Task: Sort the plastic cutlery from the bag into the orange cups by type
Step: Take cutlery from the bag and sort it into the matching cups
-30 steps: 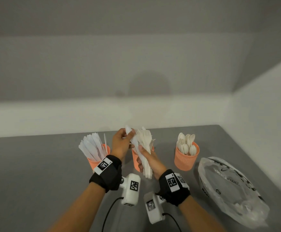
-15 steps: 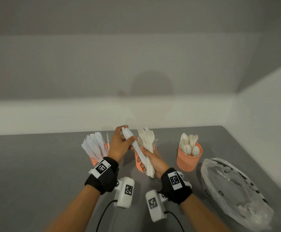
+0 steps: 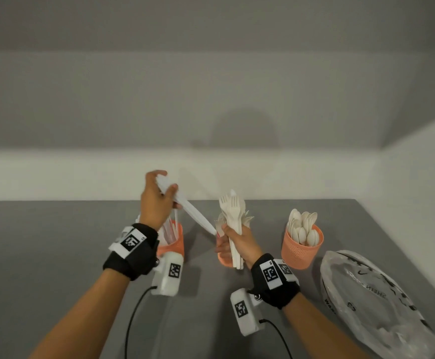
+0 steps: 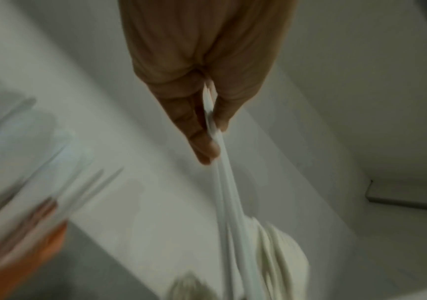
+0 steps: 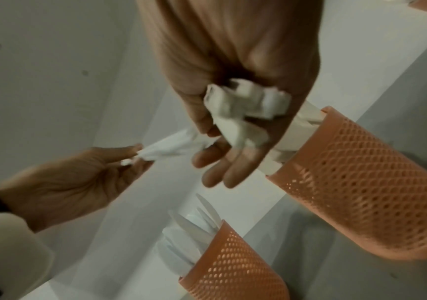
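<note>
My left hand [image 3: 166, 183] pinches a few white knives [image 3: 188, 212] by one end and holds them slanted above the knife cup [image 3: 176, 246]; their lower end reaches close to my right thumb. My right hand [image 3: 228, 238] grips a bundle of cream forks [image 3: 233, 216], tines up, in front of the middle orange cup [image 3: 224, 259]. In the right wrist view the fork handles [image 5: 248, 101] sit in my right palm, and my left hand [image 5: 132, 156] pinches the knives [image 5: 168, 149]. The left wrist view is blurred but shows my fingers [image 4: 201, 138] on the knives [image 4: 222, 182].
A third orange cup [image 3: 303, 251] holds spoons at the right. The crumpled clear plastic bag [image 3: 371, 304] lies at the table's right front. Walls close the grey table [image 3: 56, 255] at the back and right. Cables run from both wrist cameras.
My left hand has drawn the white knives up and to the left, away from the bundle. My right hand keeps hold of the forks by the middle cup.
</note>
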Demonstrator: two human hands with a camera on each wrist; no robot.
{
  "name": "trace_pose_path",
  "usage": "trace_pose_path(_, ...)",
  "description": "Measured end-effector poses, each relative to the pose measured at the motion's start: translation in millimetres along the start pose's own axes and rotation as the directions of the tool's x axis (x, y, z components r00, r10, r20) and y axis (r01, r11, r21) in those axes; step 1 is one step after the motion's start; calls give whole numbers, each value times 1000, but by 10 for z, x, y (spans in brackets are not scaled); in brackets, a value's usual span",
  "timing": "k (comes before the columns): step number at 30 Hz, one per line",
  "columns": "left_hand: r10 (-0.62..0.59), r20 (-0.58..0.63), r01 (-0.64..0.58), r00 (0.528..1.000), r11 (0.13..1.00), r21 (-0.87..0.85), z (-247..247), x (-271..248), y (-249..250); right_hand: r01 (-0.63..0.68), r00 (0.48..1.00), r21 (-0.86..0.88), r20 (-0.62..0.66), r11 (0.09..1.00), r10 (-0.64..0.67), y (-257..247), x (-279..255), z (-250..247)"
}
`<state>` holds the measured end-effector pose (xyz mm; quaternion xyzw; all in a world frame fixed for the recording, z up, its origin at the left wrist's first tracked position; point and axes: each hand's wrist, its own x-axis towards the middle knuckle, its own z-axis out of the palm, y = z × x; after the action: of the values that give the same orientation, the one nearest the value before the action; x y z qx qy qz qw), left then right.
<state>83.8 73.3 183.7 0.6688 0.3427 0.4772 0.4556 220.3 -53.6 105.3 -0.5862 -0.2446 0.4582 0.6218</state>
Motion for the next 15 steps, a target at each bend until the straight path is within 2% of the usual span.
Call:
trace_pose_path(3,159,-125,-146,979,983,107,-251,140,107,32,999,-30,-30,999,-33,-32,-3,-8)
trace_pose_path(5,247,-124,-213,961,947,239,-346,161,87,10,1000,8,-13,1000,-10,-28,-3,0)
trace_pose_path(7,322,-81,-264,943,874,408,-388,112,14,-20,1000,8,0,1000,20,-4,15,13)
trace_pose_path(9,360,-59,-282,931,813,509,-409,56,-101,-37,999,-12,27,999,37,11,25,27)
trace_pose_path(12,375,-33,-297,926,782,547,-392,-16,-222,-50,996,-10,66,999,51,2,5,15)
trace_pose_path(15,342,32,-296,939,756,583,-317,-59,-369,-64,995,6,83,998,64,-28,-31,7)
